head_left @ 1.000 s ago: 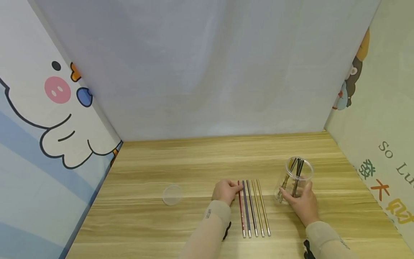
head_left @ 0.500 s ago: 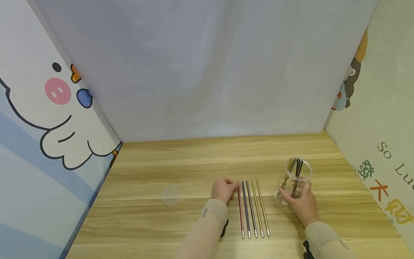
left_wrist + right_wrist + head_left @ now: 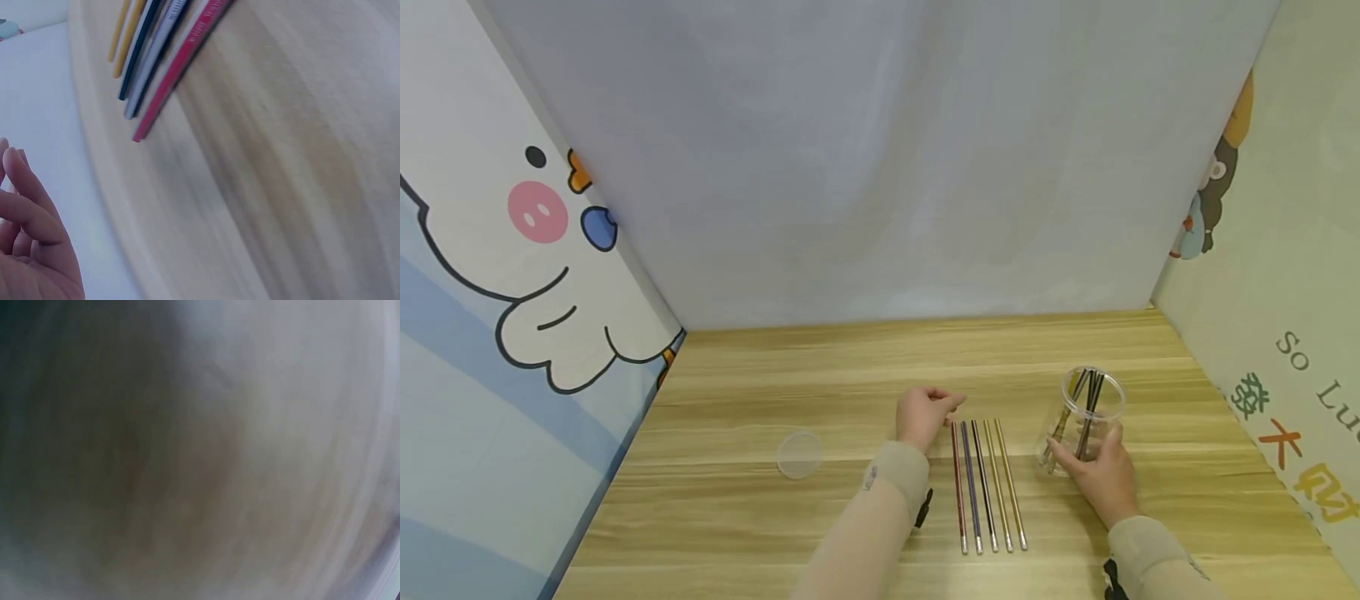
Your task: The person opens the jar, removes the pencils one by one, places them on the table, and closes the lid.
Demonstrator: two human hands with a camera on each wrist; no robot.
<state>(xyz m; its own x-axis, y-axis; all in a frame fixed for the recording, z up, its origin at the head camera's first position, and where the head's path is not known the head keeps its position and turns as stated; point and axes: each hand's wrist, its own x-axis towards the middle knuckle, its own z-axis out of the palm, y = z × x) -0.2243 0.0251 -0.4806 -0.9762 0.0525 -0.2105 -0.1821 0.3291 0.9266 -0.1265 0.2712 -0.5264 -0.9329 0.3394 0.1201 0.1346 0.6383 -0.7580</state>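
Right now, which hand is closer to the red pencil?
Left. The left hand is beside the far end of the red pencil, not holding it. The right hand is across the pencil row, gripping the clear jar.

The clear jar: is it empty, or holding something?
Not empty: dark sticks lean inside the clear jar, visible through its wall and open top.

Soft, even light fills the fairly sharp head view, leaving a pale sheen low on the yellow-brown wood-grain table [image 3: 730,533] and faint shading across the grey-white hanging cloth [image 3: 850,167]. The left wrist view is cooler and hazy, the table's edge bowing; the right wrist view is a dim, out-of-focus smear, darkest at left.
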